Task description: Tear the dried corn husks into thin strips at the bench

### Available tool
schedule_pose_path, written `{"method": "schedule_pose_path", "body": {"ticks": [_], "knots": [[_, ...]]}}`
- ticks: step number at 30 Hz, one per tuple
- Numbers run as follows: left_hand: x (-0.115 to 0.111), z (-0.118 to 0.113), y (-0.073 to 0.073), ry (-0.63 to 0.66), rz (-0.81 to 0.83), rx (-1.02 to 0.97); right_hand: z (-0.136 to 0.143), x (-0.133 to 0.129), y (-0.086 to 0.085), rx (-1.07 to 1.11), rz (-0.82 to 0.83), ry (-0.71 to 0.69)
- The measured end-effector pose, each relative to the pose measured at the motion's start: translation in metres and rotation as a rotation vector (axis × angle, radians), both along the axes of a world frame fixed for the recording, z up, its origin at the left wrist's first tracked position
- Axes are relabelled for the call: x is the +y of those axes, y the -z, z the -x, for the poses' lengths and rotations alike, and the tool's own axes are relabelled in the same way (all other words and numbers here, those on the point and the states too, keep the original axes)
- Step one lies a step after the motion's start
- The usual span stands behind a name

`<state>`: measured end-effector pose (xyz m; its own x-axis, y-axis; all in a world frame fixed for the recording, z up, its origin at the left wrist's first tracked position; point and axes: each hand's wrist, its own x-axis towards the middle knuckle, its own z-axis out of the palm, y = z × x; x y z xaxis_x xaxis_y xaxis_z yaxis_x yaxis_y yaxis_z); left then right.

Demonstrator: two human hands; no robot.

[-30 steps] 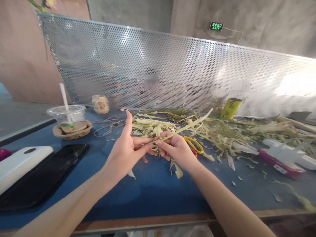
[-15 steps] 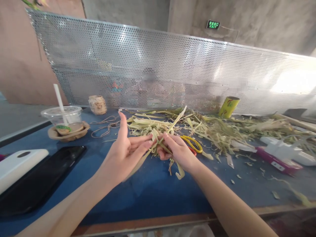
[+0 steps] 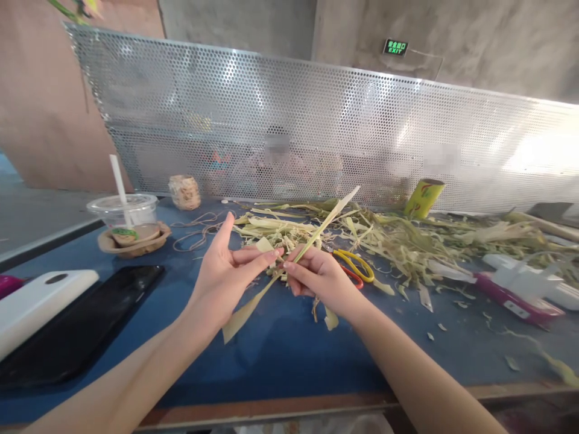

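My left hand [image 3: 226,268] is closed in a pinch at the fingertips on a pale dried husk strip [image 3: 246,313], with one finger raised away from the others. Close beside it, my right hand [image 3: 323,277] is closed on the same bundle of husk strips. A long pale strip [image 3: 332,217] sticks up to the right from between the hands, and another end hangs down at the left. A small curled end [image 3: 332,319] dangles below my right hand. How the strips cross between the fingertips is partly hidden. Yellow-and-red-handled scissors [image 3: 357,265] lie just behind my right hand.
Loose husk strips [image 3: 407,241] cover the table's back and right. At left stand a plastic cup with a straw [image 3: 129,211], a twine-wrapped jar [image 3: 185,193], a black phone [image 3: 81,325] and a white device [image 3: 49,301]. A power strip [image 3: 515,298] lies right; a perforated panel [image 3: 298,108] stands behind.
The long strip's upper end has swung to the right and sticks out further. The lower left end now hangs more openly below my left hand. My left hand's raised finger has lowered slightly.
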<state>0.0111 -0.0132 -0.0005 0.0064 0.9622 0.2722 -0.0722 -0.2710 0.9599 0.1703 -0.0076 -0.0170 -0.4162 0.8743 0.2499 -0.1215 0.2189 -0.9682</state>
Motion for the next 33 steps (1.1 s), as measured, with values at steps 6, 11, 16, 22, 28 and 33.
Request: {"method": "schedule_pose_path", "body": {"ticks": [6,11,16,22,28,33], "knots": [[-0.003,-0.001,0.004,0.086,0.065,0.080,-0.002,-0.001,-0.005,0.025,0.043,-0.074],[-0.005,-0.009,0.009,0.184,0.026,0.027,0.000,-0.002,0.001,-0.095,-0.098,0.089],[-0.007,-0.012,0.004,0.227,0.024,0.049,-0.003,-0.005,0.002,-0.392,-0.280,0.237],[-0.008,-0.015,0.001,0.257,0.000,0.016,-0.004,-0.006,-0.001,-0.490,-0.368,0.328],[-0.004,-0.012,0.007,0.272,0.019,0.041,-0.003,-0.007,0.002,-0.433,-0.292,0.419],[-0.004,-0.010,0.005,0.265,0.103,0.056,0.000,-0.005,0.003,-0.174,-0.075,0.343]]}}
